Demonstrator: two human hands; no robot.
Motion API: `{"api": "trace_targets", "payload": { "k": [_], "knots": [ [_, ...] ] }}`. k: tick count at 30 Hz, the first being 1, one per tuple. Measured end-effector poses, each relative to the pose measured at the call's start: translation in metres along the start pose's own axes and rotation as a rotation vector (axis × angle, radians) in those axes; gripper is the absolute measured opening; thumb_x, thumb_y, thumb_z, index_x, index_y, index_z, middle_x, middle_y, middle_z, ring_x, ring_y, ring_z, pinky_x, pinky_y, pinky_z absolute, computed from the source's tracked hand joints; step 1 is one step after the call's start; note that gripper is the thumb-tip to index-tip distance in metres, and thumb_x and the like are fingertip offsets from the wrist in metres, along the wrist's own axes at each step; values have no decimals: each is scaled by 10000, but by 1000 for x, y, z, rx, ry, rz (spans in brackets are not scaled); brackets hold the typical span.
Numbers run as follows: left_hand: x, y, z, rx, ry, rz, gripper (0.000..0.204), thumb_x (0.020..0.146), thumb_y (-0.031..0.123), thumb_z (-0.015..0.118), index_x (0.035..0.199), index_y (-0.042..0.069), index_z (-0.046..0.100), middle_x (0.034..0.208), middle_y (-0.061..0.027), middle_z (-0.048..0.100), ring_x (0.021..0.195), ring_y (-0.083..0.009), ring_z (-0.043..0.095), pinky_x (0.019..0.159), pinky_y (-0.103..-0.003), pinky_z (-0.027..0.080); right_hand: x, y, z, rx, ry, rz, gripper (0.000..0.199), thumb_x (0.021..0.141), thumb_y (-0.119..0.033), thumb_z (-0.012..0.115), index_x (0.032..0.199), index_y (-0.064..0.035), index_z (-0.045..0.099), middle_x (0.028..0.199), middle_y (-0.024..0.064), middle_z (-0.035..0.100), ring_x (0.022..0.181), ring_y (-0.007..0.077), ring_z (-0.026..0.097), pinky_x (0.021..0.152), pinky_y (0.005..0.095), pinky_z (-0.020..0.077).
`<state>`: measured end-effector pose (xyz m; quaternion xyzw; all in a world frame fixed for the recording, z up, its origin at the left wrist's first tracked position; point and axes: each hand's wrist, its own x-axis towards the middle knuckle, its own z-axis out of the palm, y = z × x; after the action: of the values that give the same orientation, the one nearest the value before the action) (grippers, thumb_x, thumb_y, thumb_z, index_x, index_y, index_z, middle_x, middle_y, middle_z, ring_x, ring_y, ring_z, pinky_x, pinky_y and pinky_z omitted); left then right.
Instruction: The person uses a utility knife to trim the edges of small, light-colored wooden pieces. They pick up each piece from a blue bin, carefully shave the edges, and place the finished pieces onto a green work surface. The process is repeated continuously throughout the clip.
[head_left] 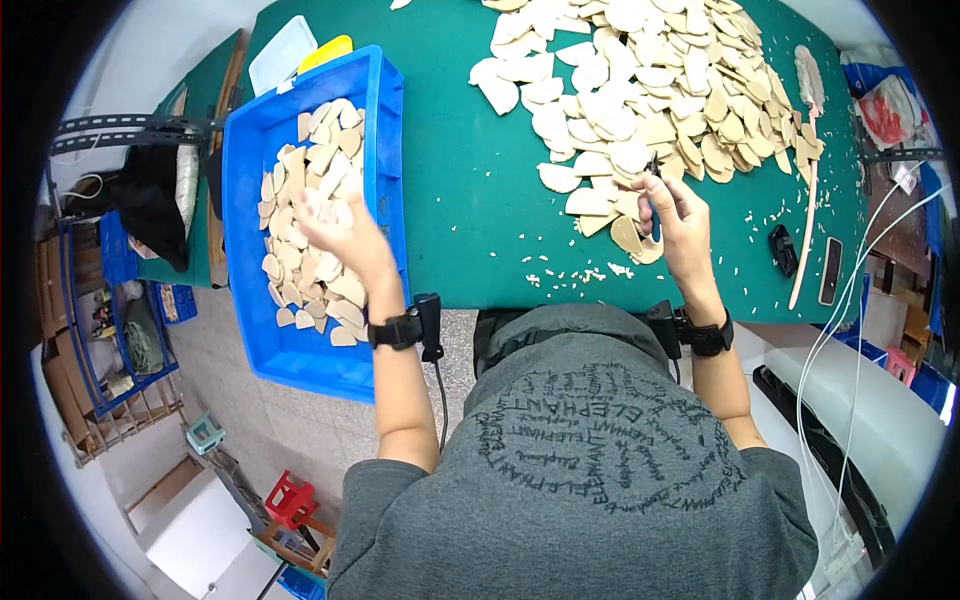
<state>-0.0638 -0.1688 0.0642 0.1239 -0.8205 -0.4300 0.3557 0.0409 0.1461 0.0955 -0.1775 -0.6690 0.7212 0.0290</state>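
My left hand [345, 235] is over the blue plastic bin [388, 160], palm turned up and fingers apart, with nothing I can make out held in it. Below it, many flat beige half-round pieces [292, 262] lie loose in the bin. My right hand [682, 222] is closed around small dark-handled nippers [655, 226], their black tip poking out above the fingers. It hovers at the near edge of a wide heap of similar beige pieces [560, 178] on the green table [450, 220]. One piece [627, 236] lies just beside that hand, partly hidden by it.
Small pale trimmings [620, 270] are scattered near the table's front edge. To the right lie a black object [783, 250], a long stick with a fluffy end [808, 190] and a phone [830, 270]. White cables [835, 320] hang at far right. A red stool [290, 500] stands lower left.
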Motion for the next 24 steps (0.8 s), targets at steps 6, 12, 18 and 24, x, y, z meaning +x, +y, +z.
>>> {"api": "trace_targets", "payload": {
  "k": [6,12,18,24],
  "knots": [
    [-111,2,114,284,-967,248,555,695,324,770,1118,33,559,1138,-163,469,1066,-328,433,900,-412,421,-2,-2,-3,-42,24,-4,248,907,-235,600,973,2,630,685,-44,511,600,20,446,524,171,364],
    [-109,-4,131,158,-1297,81,391,659,221,789,915,24,570,909,-107,593,829,-248,577,717,-337,495,-6,1,-9,-77,74,17,260,919,-239,575,954,15,616,681,-25,508,587,40,444,523,190,370],
    [-83,55,74,-707,-1128,-579,149,759,130,606,763,64,472,878,-92,634,827,-217,627,808,-353,493,0,19,1,-126,-35,22,290,883,-272,632,930,14,636,639,-51,488,553,31,379,491,201,322],
    [-66,80,38,-1471,-1213,-1047,135,753,206,474,688,117,397,768,-106,547,770,-235,555,964,-494,412,-1,8,29,-88,-128,-35,297,872,-278,642,936,12,638,626,-48,464,567,37,378,490,218,298]
  ]
}}
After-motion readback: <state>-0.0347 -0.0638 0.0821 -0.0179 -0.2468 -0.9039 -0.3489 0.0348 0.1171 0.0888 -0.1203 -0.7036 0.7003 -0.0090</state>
